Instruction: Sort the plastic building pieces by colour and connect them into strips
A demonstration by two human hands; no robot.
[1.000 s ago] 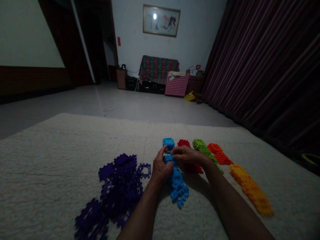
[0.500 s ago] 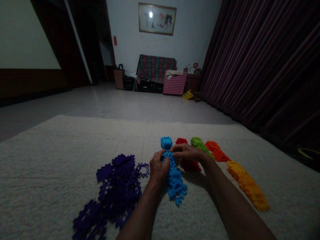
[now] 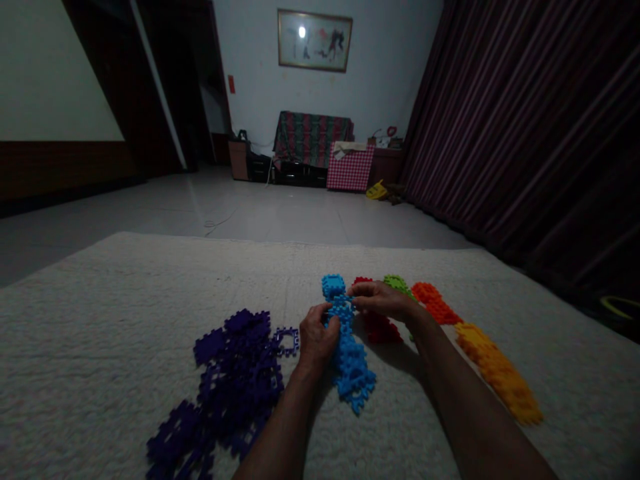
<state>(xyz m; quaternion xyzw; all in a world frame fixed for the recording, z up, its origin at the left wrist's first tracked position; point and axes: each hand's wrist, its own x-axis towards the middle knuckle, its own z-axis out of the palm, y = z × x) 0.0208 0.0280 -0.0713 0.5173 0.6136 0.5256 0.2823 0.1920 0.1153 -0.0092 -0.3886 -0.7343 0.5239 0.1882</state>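
A row of blue interlocking plastic tiles point(image 3: 353, 360) runs toward me on the mat, with more blue tiles stacked at its far end. My left hand point(image 3: 317, 337) grips the row from the left, thumb on the near side and fingers curled beyond. From the right, my right hand point(image 3: 384, 300) pinches a blue tile frame point(image 3: 344, 302) by its edge, over the row. Red tiles point(image 3: 383, 329) lie beneath and beside the right hand, partly hidden. Left of my left hand is a heap of dark purple tiles point(image 3: 240, 373), with one open purple frame point(image 3: 287, 341) closest to it.
Green tiles point(image 3: 397, 283), orange-red tiles point(image 3: 435, 303) and a yellow-orange row point(image 3: 497, 373) lie to the right on the pale mat point(image 3: 150, 287). Beyond its far edge are the tiled floor point(image 3: 290, 213) and a cloth-covered cabinet point(image 3: 313, 140). A dark curtain point(image 3: 500, 133) hangs at right.
My right hand has shifted slightly right, and the blue tile frame at its fingertips shows more clearly. The left hand stays almost in place on the row.
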